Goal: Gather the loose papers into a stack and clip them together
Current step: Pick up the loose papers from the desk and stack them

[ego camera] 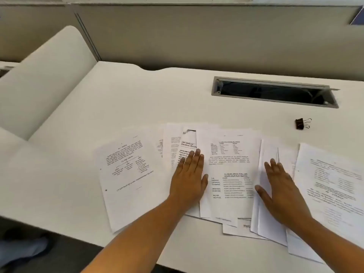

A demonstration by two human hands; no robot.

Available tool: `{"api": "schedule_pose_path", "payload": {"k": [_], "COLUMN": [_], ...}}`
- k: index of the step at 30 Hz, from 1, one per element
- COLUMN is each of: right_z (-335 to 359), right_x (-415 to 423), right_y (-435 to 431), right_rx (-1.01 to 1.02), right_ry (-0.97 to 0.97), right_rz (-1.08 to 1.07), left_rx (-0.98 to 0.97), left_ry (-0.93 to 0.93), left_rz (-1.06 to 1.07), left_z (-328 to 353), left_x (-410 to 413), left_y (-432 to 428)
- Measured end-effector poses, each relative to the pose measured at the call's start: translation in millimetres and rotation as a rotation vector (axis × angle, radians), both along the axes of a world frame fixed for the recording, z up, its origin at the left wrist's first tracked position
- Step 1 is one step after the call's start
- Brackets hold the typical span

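Note:
Several loose printed papers (230, 174) lie fanned out and overlapping across the near part of the white desk (137, 95). One sheet (128, 174) lies tilted at the left, another (334, 186) at the far right. My left hand (189, 180) rests flat, fingers straight, on sheets left of the middle page. My right hand (279, 190) lies flat with spread fingers on blank sheets to the right of it. A black binder clip (302, 123) sits alone on the desk, beyond the papers at the right, apart from both hands.
A grey cable hatch (275, 91) stands open in the desk behind the papers. A beige partition wall (197, 32) runs along the back. A white curved divider panel (45, 75) rises at the left. The desk's front edge is close below the papers.

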State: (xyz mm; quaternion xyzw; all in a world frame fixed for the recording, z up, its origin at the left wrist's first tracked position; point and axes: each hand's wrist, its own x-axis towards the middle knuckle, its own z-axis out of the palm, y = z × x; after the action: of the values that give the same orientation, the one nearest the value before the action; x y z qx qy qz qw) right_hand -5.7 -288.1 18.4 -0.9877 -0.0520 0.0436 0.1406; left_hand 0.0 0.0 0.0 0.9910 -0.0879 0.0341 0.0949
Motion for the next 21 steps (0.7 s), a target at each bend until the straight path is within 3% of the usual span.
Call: {"api": "schedule_pose_path", "payload": {"k": [6,10,15,21], "right_z": [-15,-5,17,28], "right_x": [-13,-11,-6,-3], "right_y": [3,9,45,119], "right_rx": [-0.058,0.007,0.134,0.365], "right_ry": [0.099,0.098,0.068,0.049], "right_rz": [0.013,-0.019,-0.005,0.086], "left_rx": [-0.076,-0.182,-0.373,-0.385], "left_ry": [0.140,0.125,0.060,0.102], "left_rz": [0.048,0.079,0.318,0.660], "left_z": [-9,-1,17,26], "left_x": [-7,-6,-25,-70], "left_y": [-6,-4,30,103]}}
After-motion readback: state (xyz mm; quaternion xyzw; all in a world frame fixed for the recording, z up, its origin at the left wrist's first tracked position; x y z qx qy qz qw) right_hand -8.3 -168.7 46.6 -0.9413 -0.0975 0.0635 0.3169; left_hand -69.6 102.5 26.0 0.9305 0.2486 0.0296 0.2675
